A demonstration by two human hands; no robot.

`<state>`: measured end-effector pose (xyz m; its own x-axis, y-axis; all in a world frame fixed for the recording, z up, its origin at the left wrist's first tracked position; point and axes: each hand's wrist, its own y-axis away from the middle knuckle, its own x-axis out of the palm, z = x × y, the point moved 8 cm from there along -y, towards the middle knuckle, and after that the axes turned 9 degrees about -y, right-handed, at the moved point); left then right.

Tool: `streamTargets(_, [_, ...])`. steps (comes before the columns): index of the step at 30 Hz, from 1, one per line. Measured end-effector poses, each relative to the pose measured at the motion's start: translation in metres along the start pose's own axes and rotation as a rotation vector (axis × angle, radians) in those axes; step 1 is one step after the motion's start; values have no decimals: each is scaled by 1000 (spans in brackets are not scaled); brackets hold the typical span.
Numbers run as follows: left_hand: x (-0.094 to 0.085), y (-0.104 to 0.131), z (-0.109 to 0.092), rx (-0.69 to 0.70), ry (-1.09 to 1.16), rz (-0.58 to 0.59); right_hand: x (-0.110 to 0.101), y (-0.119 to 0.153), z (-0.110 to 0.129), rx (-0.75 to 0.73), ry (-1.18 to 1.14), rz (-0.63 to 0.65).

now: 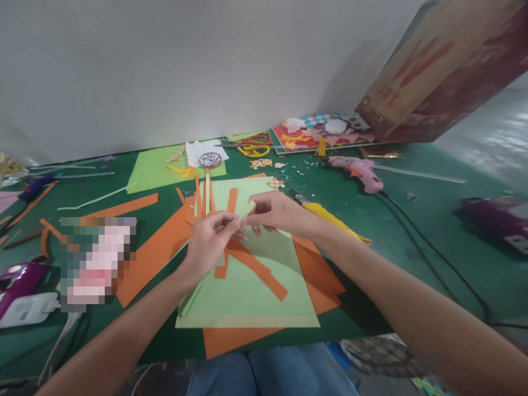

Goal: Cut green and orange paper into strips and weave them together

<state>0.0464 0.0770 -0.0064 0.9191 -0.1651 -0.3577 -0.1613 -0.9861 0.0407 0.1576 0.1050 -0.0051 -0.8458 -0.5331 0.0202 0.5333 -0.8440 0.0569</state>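
1. Above the green sheet (264, 309), my left hand (208, 242) had its grip pinched closed on a pale strip (249, 209).
2. My right hand (284, 212) pinched the strip too, fingertips closed, probably for fine control.
3. Orange strips (258, 268) crossed the sheet, seemingly within easy reach.
4. The glue gun (363, 171) lay right of the sheet, likely leaving working room.

A bare stretch of green desk (429, 220) gives passage between the pink glue gun (361, 171) and the purple object (497, 220), but a black cord (432, 254) crosses it; the yellow-handled cutter (332, 219) blocks low passage beside the right hand (284, 212).
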Motion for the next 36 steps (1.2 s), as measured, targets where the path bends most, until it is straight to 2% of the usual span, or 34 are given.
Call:
streamTargets(13, [1, 0, -2, 14, 28, 15, 4, -3, -5, -59, -184, 0])
streamTargets(36, [1, 0, -2, -1, 18, -12, 4, -3, -5, -71, -187, -1])
